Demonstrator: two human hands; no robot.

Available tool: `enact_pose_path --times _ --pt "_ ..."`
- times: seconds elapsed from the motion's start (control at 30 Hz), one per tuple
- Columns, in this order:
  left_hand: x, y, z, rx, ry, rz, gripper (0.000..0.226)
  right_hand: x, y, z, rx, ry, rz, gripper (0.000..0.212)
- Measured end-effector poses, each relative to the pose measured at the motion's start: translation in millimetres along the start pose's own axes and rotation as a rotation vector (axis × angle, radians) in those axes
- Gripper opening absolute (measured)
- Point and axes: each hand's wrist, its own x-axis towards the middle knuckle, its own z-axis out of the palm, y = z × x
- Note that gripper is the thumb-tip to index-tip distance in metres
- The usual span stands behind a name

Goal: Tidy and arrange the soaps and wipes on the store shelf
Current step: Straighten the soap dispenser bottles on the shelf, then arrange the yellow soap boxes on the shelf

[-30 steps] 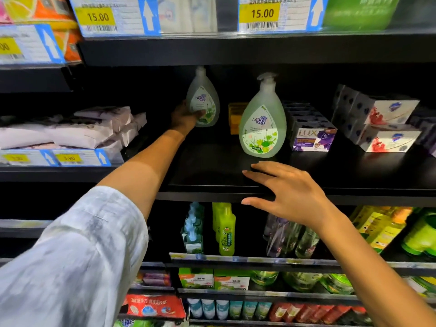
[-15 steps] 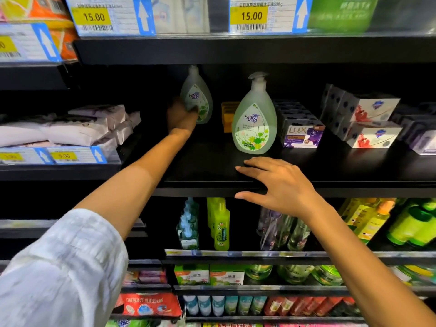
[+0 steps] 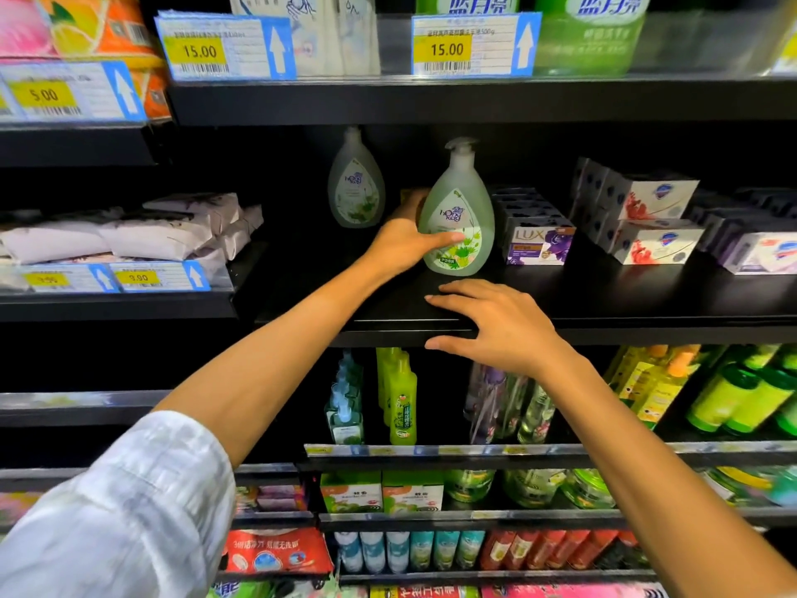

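Left hand (image 3: 405,243) wraps the front pump bottle (image 3: 457,217), thumb across its label; bottle stands upright mid-shelf, beside the LUX boxes (image 3: 539,248). Right hand (image 3: 496,325) lies flat, fingers relaxed, on the shelf edge (image 3: 647,334). Advice: slide low, keep label forward, align with rear bottle (image 3: 356,187). Price tags read 15.00.

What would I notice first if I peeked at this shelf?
Two bare arms reaching in. The left hand holds the front soap bottle in the middle of the dark shelf; the right hand rests on its front edge. Bright yellow price tags sit above.
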Motion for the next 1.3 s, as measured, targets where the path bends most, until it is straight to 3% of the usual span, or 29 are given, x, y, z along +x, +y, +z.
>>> enact_pose_path --times 0.27,0.57,0.73,0.83,1.0,1.3 --pt "-15.7 -13.1 -34.1 0.034 0.076 -0.015 0.077 -1.3 -3.9 -2.0 0.008 -0.023 0.010 0.079" --pt "-35.4 -41.3 -90.2 -0.045 0.310 -0.131 0.074 -0.3 -8.5 -3.7 0.017 -0.047 0.018 0.078" --pt "-31.9 -42.6 -89.6 -0.018 0.366 -0.200 0.047 1.4 -8.5 -3.3 0.004 -0.078 0.027 0.082" --pt "-24.4 -45.1 -85.8 -0.036 0.389 -0.208 0.049 2.2 -8.1 -2.3 -0.001 -0.074 0.029 0.083" --pt "-1.3 -55.2 -87.7 -0.104 0.400 -0.238 0.073 2.5 -7.1 -1.7 0.000 -0.036 0.027 0.082" --pt "41.3 -78.1 -93.1 0.005 0.471 -0.293 0.069 4.7 0.8 3.0 0.020 -0.016 0.017 0.085"
